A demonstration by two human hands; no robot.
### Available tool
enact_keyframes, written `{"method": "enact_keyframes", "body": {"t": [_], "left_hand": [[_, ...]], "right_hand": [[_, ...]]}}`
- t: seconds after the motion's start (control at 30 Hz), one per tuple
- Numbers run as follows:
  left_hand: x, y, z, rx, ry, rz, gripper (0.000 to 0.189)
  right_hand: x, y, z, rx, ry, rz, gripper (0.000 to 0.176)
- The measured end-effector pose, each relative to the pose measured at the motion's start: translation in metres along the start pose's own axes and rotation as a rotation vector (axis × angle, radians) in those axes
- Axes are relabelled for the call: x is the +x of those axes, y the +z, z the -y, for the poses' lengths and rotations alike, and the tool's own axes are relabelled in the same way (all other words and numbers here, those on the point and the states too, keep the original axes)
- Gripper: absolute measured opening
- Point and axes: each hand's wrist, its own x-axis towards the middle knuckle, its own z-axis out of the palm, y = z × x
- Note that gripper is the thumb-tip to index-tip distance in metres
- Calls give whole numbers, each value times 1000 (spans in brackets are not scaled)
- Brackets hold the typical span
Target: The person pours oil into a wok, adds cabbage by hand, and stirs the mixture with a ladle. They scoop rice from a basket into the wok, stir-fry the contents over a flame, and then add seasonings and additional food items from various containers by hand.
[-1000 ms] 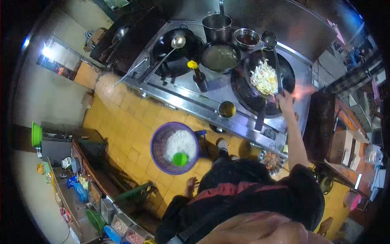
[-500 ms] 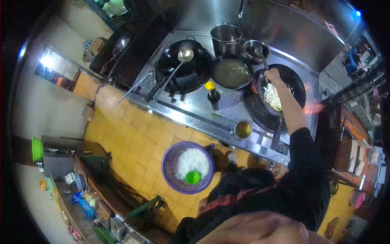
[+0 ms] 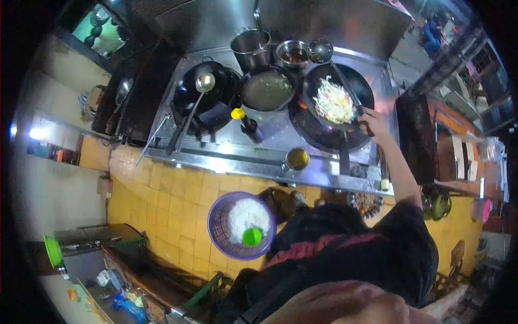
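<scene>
My right hand (image 3: pixel 372 122) is closed around the handle of a ladle (image 3: pixel 320 52). The ladle's round bowl hangs at the far edge of a black wok (image 3: pixel 310 92), just right of a steel bowl (image 3: pixel 292 52) of brown liquid. Pale shredded food (image 3: pixel 332 102) with a few coloured bits lies in the wok, partly crossed by the ladle handle. The wok's own handle (image 3: pixel 344 156) points toward me, and no hand is on it. Flame glows at the burner's right side. My left hand is out of view.
A flat pan of liquid (image 3: pixel 265 93), a deep pot (image 3: pixel 251 49) and another wok (image 3: pixel 189 92) with a ladle across it occupy the stove. A yellow-capped bottle (image 3: pixel 249 127) and a cup (image 3: pixel 297 159) stand nearer. A purple basket (image 3: pixel 212 224) of white food sits on the floor.
The ladle's bowl has come out of the steel bowl to its right side. My right hand has drawn back toward the wok's near right edge. The whole view has shifted.
</scene>
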Motion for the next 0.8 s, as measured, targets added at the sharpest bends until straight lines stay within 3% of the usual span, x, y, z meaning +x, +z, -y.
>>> {"method": "enact_keyframes", "body": {"t": [0.07,0.13,0.17,0.23,0.3,0.4,0.53,0.6,0.63,0.7,0.73,0.8], "left_hand": [[-3,-1,-6,61,12,14,33],[-5,1,-10,113,24,24,33],[-7,4,-11,142,35,31,33],[-8,10,-9,212,60,48,33],[-8,20,-4,334,116,78,33],[-6,34,2,490,203,117,33],[-1,65,-6,642,326,164,33],[-5,83,-10,690,361,173,33],[-8,90,-13,712,379,178,33],[-13,106,-19,737,396,183,33],[-15,112,-21,743,401,183,34],[-22,124,-24,752,411,179,34]], "right_hand": [[-32,-26,-13,-35,34,-25,18],[-48,-57,-25,-467,8,-82,26],[-54,-66,-35,-467,11,-79,26],[-59,-77,-67,-1194,-627,-382,26],[-60,-80,-82,-1177,-563,-405,26],[-69,-80,-84,-1108,-435,-232,27],[-106,-97,-18,-1044,-433,-35,34],[-127,-100,14,-1213,-186,51,42],[-129,-99,13,-1218,-193,63,42],[-133,-89,9,-1515,-219,-76,36],[-126,-73,7,-1586,-20,-105,33],[-90,-64,-48,-1610,-159,-193,32]]}}
